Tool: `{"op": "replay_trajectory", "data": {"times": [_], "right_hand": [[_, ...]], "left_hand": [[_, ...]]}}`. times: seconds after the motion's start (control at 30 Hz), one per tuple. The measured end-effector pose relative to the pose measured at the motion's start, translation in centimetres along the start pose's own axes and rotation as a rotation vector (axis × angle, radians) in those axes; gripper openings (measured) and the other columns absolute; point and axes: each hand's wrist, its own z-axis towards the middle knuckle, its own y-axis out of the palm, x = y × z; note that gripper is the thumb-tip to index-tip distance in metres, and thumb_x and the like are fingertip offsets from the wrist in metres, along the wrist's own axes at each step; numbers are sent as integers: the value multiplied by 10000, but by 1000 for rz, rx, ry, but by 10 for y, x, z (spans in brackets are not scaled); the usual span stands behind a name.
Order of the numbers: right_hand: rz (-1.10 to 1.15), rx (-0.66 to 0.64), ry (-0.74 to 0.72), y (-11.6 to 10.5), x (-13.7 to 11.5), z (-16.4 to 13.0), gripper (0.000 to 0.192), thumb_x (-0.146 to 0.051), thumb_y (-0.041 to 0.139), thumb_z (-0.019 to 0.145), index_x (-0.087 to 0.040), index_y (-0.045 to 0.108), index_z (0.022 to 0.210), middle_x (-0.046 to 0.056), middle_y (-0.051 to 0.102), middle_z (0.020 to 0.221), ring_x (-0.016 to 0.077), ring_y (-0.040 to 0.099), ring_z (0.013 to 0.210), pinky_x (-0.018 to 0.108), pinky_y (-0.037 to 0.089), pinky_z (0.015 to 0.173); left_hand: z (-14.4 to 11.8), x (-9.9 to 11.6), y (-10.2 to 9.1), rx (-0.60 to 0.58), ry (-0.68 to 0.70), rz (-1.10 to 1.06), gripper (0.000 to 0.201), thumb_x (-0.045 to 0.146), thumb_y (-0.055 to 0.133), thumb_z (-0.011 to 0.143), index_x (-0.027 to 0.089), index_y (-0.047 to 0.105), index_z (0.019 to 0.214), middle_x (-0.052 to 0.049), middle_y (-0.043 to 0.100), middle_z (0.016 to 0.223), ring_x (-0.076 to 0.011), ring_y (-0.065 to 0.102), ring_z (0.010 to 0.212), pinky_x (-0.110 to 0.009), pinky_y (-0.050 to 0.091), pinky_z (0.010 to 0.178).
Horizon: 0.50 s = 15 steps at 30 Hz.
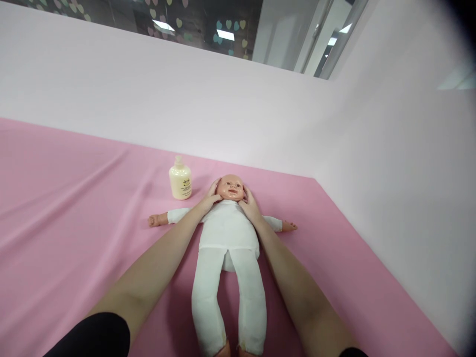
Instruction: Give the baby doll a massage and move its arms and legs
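A baby doll [228, 225] with a white cloth body lies on its back, face up, its arms spread to both sides. My left hand [211, 198] is curved against the left side of the doll's head, thumb near the jaw. On the opposite side my right hand [251, 202] cups the head in the same way, so the head rests between both palms. Some fingertips are hidden behind the head. A cream pump bottle [181, 182] stands upright to the left of the head, apart from my hand.
Pink cloth [92, 198] with a few folds covers the surface under the doll. A white wall [186, 109] rises behind it and another on the right. Above the back wall is a window [201, 25] with heart-shaped decorations.
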Motion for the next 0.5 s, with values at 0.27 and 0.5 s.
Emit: {"op": "replay_trajectory", "data": {"times": [0.27, 0.5], "right_hand": [[-4, -45, 1, 0, -4, -4, 799, -244, 625, 704, -223, 274, 1422, 92, 418, 1406, 223, 544, 1147, 375, 450, 982], [13, -40, 34, 1, -6, -6, 899, -380, 717, 675, -244, 249, 1430, 91, 435, 1395, 223, 575, 1097, 387, 476, 953]], "left_hand": [[-3, 1, 5, 9, 38, 201, 1087, 256, 775, 570, 209, 139, 1451, -119, 204, 1513, -305, 290, 1354, -432, 311, 1089], [-1, -4, 4, 15, 39, 243, 1134, 295, 810, 567, 207, 107, 1453, -143, 231, 1499, -285, 315, 1346, -415, 313, 1091]]}}
